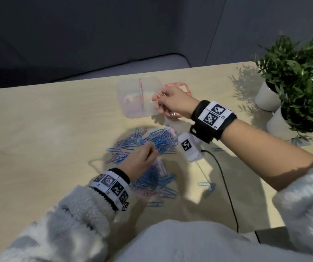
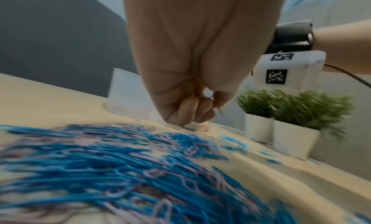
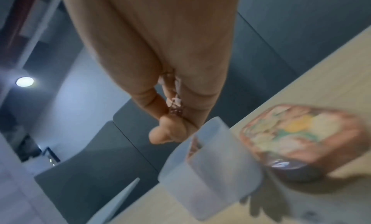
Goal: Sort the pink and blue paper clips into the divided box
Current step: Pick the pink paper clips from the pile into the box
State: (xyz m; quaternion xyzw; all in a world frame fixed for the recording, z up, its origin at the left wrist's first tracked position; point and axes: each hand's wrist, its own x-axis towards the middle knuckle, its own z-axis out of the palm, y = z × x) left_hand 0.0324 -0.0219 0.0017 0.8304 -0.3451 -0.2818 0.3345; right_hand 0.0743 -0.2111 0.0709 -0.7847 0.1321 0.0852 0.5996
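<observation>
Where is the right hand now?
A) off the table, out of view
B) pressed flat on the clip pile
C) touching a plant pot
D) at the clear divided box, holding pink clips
D: the right hand is at the near right edge of the clear box, with pink clips pinched in its grip; the clip pile lies nearer, by the left hand.

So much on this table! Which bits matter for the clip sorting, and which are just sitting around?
Part of the job:
- pile of pink and blue clips
- clear divided box
- pink clips pinched in the right hand
- left hand, at the pile

Just lying about:
- two potted plants
- pink floral lid
- black cable
</observation>
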